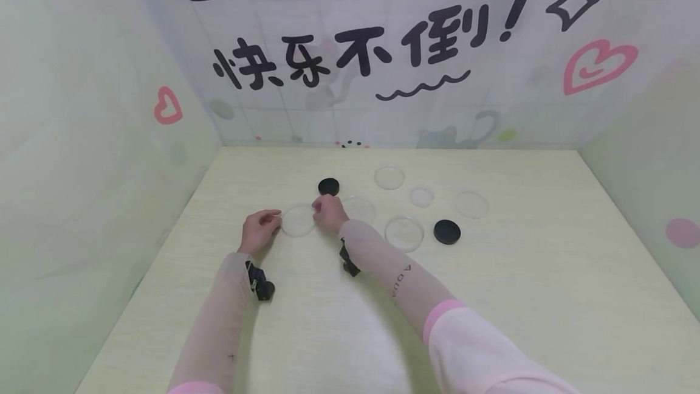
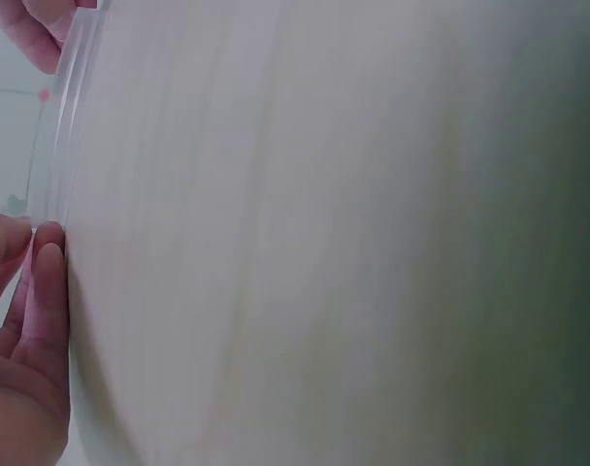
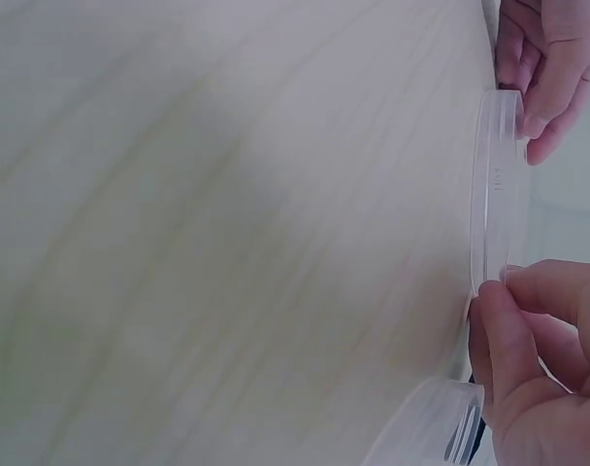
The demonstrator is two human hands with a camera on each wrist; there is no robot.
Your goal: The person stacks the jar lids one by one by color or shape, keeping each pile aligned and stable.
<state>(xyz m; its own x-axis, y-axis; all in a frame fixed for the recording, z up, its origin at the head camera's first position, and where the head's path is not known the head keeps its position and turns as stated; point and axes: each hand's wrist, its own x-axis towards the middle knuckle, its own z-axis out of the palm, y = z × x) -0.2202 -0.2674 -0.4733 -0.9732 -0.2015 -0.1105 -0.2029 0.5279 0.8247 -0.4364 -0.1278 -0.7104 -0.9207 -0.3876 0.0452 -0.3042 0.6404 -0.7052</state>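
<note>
A clear, shallow petri dish [image 1: 298, 221] lies low over the pale wooden table, left of centre, between both hands. My left hand [image 1: 258, 231] pinches its left edge between thumb and fingers. On the opposite edge, the thumb and fingertips of my right hand [image 1: 330, 213] grip the rim. From the right wrist, the dish [image 3: 496, 194] shows edge-on, with faint marks on its side wall. The left wrist view catches the left fingers [image 2: 49, 282] at the rim. Just behind the right hand stands a black round disc [image 1: 329, 186], and another clear dish [image 1: 358, 199] sits partly hidden beside that hand.
To the right lie more clear round dishes, one at the back [image 1: 389, 178], a smaller one [image 1: 422, 197], one far right [image 1: 472, 205] and one nearer [image 1: 404, 233]. A second black disc [image 1: 447, 231] rests beside them. Printed fabric walls [image 1: 339, 120] enclose the table.
</note>
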